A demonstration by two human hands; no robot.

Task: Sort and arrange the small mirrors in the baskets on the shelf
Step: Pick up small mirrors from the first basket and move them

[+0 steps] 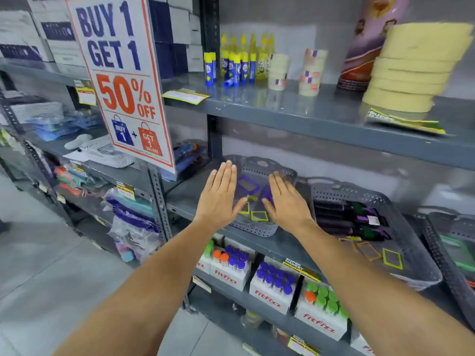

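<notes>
promotional sign, at 10 o'clock of the frame: reads "buy 1 get 1 50% off", hung at the shelf upright.

left hand: flat, fingers extended and together, holding nothing. it stands at the left rim of the small grey perforated basket, thumb over the basket's near left corner.

small grey perforated basket: rests on the middle shelf, between the two hands. it contains small mirrors: a purple-framed mirror at 12 o'clock of the basket interior, and yellow-green-framed mirrors at 6 o'clock. a further purple frame lies partly hidden under the right hand.

right hand: flat, fingers extended, holding nothing, placed at the basket's right rim.

large grey basket, at 3 o'clock of the small basket, just beside it: holds dark hairbrushes toward its far end, and more framed mirrors, orange and yellow-green, at its near end.

upper shelf, at 12 o'clock: glue bottles, tape rolls.

lower shelf, at 6 o'clock: "fitfizz" boxes.
</notes>
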